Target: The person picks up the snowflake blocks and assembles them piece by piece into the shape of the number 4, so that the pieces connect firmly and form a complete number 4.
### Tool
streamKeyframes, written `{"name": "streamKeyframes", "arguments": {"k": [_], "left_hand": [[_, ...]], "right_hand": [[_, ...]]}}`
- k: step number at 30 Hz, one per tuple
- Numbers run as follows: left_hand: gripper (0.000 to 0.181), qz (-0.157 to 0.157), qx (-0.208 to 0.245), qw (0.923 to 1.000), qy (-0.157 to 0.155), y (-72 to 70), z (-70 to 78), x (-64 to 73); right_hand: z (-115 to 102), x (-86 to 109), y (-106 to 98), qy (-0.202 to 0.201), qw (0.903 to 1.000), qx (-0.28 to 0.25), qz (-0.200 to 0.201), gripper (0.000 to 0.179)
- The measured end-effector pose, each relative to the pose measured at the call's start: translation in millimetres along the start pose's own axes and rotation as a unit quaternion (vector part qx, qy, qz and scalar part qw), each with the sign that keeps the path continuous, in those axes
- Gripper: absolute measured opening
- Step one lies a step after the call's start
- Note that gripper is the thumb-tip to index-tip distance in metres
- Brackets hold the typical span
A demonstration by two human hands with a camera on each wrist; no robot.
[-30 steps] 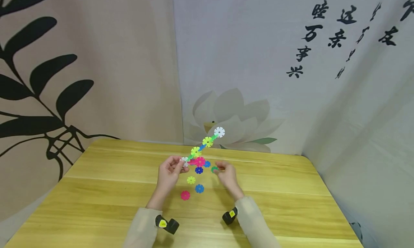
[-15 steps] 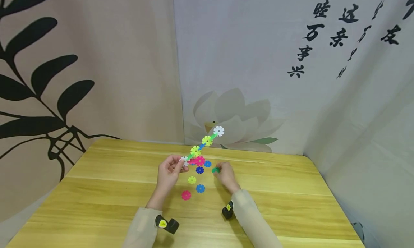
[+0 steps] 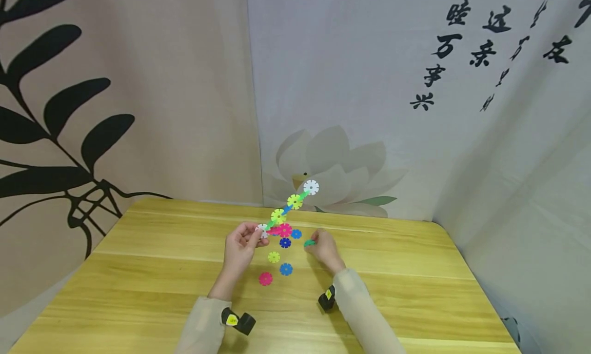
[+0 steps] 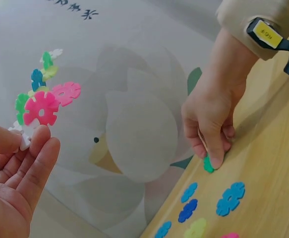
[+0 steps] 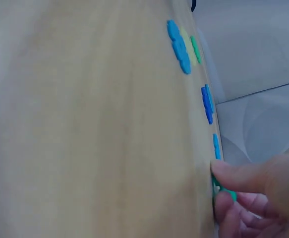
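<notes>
My left hand (image 3: 241, 243) pinches a white snowflake disc (image 3: 262, 231) at the near end of a joined chain of notched plastic discs. Held up above the table, the chain slants away to the right through yellow discs (image 3: 278, 216), with blue and green ones between, to a white far-end disc (image 3: 311, 187). Two pink discs (image 4: 41, 108) also branch from it near my fingers in the left wrist view. At the tabletop on the right, my right hand (image 3: 325, 250) pinches a green disc (image 3: 309, 243) between thumb and fingers; they cover part of it.
Several loose discs lie on the wooden table (image 3: 392, 292) between my hands: a dark blue disc (image 3: 284, 242), a yellow disc (image 3: 274, 257), a pink disc (image 3: 265, 278) and some lighter blue discs (image 3: 286, 269). A printed curtain (image 3: 346, 87) hangs behind the table's far edge.
In my right hand the green disc has turned from nearly face-on to flatter, and that hand has shifted slightly right. My left hand and the chain have stayed nearly still.
</notes>
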State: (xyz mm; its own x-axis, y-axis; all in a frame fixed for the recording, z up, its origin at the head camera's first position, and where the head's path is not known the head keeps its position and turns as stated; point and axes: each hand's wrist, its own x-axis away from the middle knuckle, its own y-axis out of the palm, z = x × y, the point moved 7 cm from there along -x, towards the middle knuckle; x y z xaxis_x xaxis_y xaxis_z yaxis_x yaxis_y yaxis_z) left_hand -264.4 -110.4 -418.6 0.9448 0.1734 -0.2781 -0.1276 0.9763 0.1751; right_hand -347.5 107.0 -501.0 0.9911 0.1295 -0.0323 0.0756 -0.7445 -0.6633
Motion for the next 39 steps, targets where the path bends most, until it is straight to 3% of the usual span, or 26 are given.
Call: {"name": "streamKeyframes", "arguments": {"k": [3,6,7,9,12,16,24,27,31,39], "left_hand": [[0.006,0.001,0.0,1.0,-0.003,-1.0,-1.1,0.0],[0.006,0.003,0.001,1.0,-0.004,-2.3,-1.8,-0.3],[0.006,0.003,0.002,1.0,-0.003,-2.8,-2.0,-0.3],[0.007,0.003,0.001,1.0,0.0,-3.5,-2.1,-0.6],[0.008,0.001,0.002,1.0,0.001,-3.3,-3.2,-0.5],[0.01,-0.004,0.007,1.0,0.002,-3.0,-3.3,0.3],[0.01,-0.003,0.013,0.9999,-0.004,-3.2,-5.3,0.2],[0.009,-0.003,0.015,0.9999,-0.004,-3.2,-5.4,0.1],[0.009,-0.002,0.015,0.9999,-0.007,-3.3,-4.8,0.4],[0.01,-0.004,0.015,0.9999,-0.004,-1.9,-5.1,0.7]], "right_hand": [[0.3,3.5,-0.8,-0.026,0.9982,-0.051,0.018,0.019],[2.0,5.4,-0.6,-0.014,0.9921,-0.122,0.027,0.011],[4.0,5.2,0.2,0.008,0.9878,-0.153,0.027,0.009],[1.2,8.0,-0.8,0.034,0.9768,-0.21,0.025,0.012],[-6.9,13.7,-4.1,0.068,0.9524,-0.297,0.013,0.023],[-25.5,23.2,-12.6,0.072,0.9243,-0.375,-0.004,0.026],[-59.2,39.3,-29.0,0.057,0.8949,-0.443,-0.001,0.015],[-70.1,44.1,-32.3,0.049,0.8912,-0.451,-0.004,0.011],[-79.5,47.8,-33.8,0.04,0.8932,-0.448,-0.004,0.009],[-86.1,51.3,-34.0,0.045,0.8882,-0.457,0.003,0.007]]}}
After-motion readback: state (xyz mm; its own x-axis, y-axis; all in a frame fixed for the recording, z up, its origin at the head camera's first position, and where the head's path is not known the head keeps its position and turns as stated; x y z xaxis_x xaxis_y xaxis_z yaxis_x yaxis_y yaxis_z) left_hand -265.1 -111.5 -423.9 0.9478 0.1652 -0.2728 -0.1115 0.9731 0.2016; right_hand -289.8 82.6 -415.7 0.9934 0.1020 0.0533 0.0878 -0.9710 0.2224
